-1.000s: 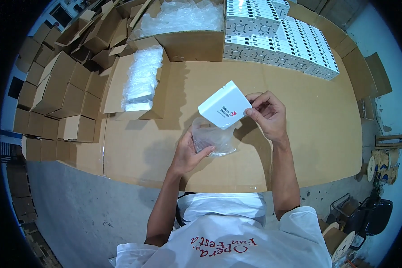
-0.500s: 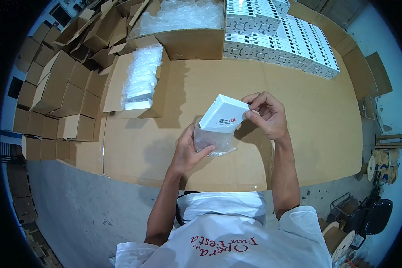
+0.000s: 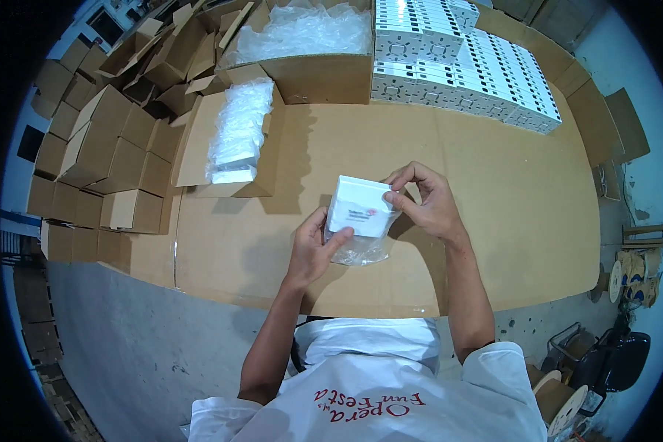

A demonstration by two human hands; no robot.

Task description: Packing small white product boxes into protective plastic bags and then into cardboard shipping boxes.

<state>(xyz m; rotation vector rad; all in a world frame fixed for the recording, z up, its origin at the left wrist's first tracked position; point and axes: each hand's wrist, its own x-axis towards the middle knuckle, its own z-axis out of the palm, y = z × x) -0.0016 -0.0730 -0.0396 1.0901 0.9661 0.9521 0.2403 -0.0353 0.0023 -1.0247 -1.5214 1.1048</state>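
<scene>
White box (image 3: 361, 206) | flat face up, tilted | half inside clear bag (image 3: 357, 247)

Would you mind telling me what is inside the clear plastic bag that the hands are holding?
The lower part of a small white box sits inside the clear plastic bag, held by the left hand and right hand. The box's contents are hidden.

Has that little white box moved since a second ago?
Yes. The white box has dropped from above the clear plastic bag down into it, toward the person and away from the open carton.
</scene>
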